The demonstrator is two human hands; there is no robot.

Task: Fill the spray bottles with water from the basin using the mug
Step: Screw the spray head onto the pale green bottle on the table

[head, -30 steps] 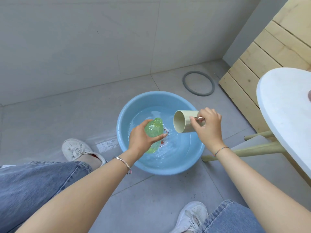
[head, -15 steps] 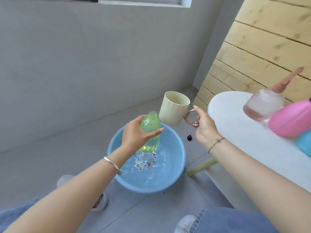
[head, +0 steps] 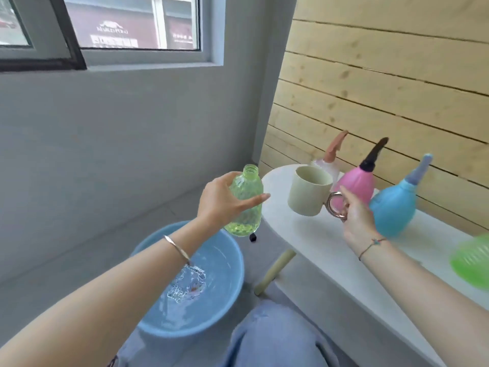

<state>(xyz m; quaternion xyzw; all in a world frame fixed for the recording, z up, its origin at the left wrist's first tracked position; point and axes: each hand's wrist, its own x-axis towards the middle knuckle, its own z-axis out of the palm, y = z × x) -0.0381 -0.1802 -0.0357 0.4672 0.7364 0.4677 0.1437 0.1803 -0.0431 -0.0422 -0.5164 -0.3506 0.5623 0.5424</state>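
My left hand [head: 221,201] grips an uncapped green bottle [head: 246,205], upright, with a little water in its bottom, held above the floor left of the table edge. My right hand [head: 354,215] holds a cream mug [head: 308,190] by its copper ring handle, upright over the white table [head: 304,234]. The blue basin [head: 227,274] of water sits on the floor below my left forearm. On the table stand a clear bottle with a brown sprayer [head: 332,157], a pink spray bottle [head: 357,181] and a blue spray bottle [head: 394,207]. A blurred green object [head: 472,263] shows at the right edge.
A wood-plank wall [head: 383,88] runs behind the table. A grey wall with a window [head: 119,30] is at the left. The table's pale wooden leg [head: 275,271] slants down to the floor beside the basin. My denim-clad knee [head: 270,337] is below.
Both hands have lifted away from the basin toward the table. The mug turned from tipped sideways to upright, and the bottle rose with it. My view swung up and right.
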